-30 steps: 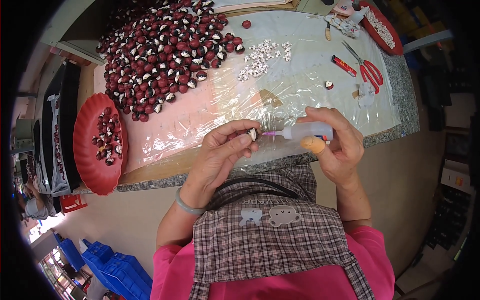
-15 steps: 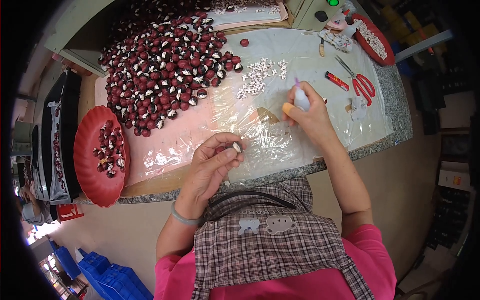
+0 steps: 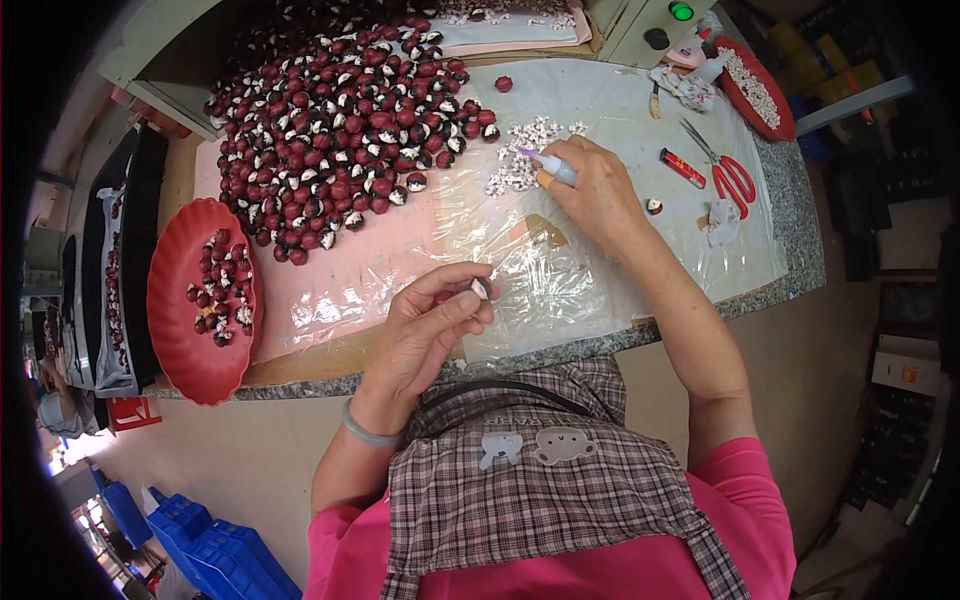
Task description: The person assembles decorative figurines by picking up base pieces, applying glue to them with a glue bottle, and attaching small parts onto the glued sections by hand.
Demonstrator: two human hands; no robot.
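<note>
left hand (image 3: pixel 425 325) pinching 1 small piece (image 3: pixel 480 290), right hand (image 3: pixel 590 185) gripping 1 glue bottle (image 3: pixel 556 168) w/ tip by white bits (image 3: pixel 525 150).

Probably a craft workshop: worktable (image 3: pixel 790 250) heaped with red beads (image 3: pixel 340 120).

My bench, counted by kind

I have two hands at work: my left hand (image 3: pixel 425 325) pinches one small dark-and-white piece (image 3: pixel 480 289), my right hand (image 3: pixel 595 190) holds one small glue bottle (image 3: pixel 553 168). There are two red dishes: one red plate (image 3: pixel 170 300) at my left holding about twenty red pieces, and one red tray (image 3: pixel 765 110) far right. One pair of red scissors (image 3: pixel 725 170), one red lighter (image 3: pixel 683 168), one lone red bead (image 3: pixel 504 84). The big heap of red-and-white pieces (image 3: pixel 350 130) and the little white bits (image 3: pixel 520 160) are too many to count.
</note>
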